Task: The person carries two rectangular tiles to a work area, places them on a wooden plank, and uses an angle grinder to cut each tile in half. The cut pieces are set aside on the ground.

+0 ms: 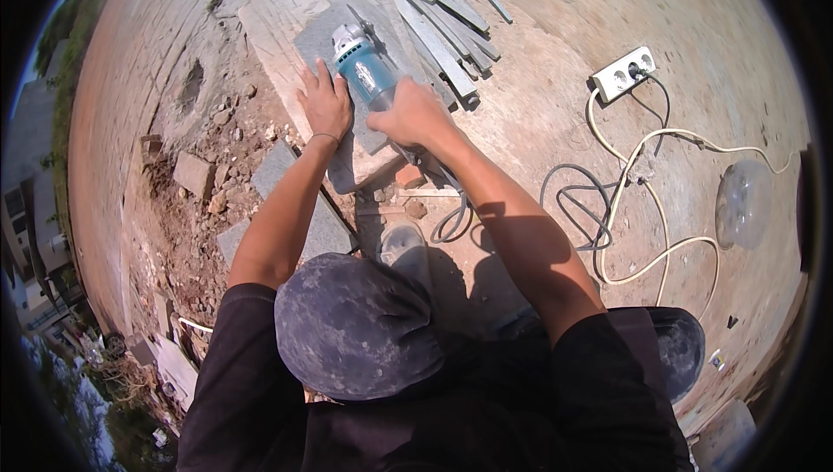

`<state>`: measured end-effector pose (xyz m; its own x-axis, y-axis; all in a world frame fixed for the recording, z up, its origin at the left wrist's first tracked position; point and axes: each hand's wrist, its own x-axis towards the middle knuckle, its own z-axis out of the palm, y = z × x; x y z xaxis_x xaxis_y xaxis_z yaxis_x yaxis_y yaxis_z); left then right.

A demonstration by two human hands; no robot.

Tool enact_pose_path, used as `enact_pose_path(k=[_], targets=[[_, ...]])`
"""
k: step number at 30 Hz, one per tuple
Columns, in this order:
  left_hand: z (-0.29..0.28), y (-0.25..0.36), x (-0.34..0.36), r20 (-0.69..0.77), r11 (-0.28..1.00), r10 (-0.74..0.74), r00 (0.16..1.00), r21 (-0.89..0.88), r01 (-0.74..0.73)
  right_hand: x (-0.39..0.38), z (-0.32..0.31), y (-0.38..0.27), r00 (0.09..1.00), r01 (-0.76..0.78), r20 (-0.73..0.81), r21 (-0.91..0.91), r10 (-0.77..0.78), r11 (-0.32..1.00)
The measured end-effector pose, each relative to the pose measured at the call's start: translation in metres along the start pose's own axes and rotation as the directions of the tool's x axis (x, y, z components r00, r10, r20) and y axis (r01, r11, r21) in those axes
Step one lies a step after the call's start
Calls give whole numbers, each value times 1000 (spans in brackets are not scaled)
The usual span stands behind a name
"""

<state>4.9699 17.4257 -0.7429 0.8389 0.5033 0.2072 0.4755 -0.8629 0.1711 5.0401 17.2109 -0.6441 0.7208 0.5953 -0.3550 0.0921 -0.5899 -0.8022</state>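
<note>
My right hand (411, 114) is wrapped around the rear body of a teal angle grinder (368, 73). The tool's silver head points away from me, with the thin disc edge-on beside it, over a grey stone slab (354, 160). Flat on this slab, just left of the grinder, lies my left hand (326, 102) with its fingers spread; it holds nothing. Pale dust hangs beyond the grinder. My right hand hides the tool's rear end, and whether the disc touches the stone I cannot tell.
Several cut stone strips (438, 34) lie beyond the grinder to the right. A white power strip (623, 75) with a black plug, a cream cable (609, 246) and a dark cord (564, 203) are on the right. Rubble (221, 181) and another grey slab (276, 168) lie left.
</note>
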Motion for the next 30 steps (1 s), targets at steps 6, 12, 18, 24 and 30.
enact_pose_path(k=[6,12,18,24,30], targets=[[-5,5,-2,-19,999,-22,1000,-43,22,14,4,-7,1000,15,-23,4,-14,1000],[-7,11,-4,2,997,-39,999,-67,39,29,5,-10,1000,-1,13,50,0,999],[-1,2,-3,3,1000,-5,1000,-13,5,44,9,-18,999,12,-47,55,-9,998],[-4,11,-4,21,996,-32,999,-77,34,61,8,-20,1000,6,23,48,-7,999],[-9,12,-6,8,998,-23,1000,-65,24,72,8,-27,999,19,43,70,-22,997]])
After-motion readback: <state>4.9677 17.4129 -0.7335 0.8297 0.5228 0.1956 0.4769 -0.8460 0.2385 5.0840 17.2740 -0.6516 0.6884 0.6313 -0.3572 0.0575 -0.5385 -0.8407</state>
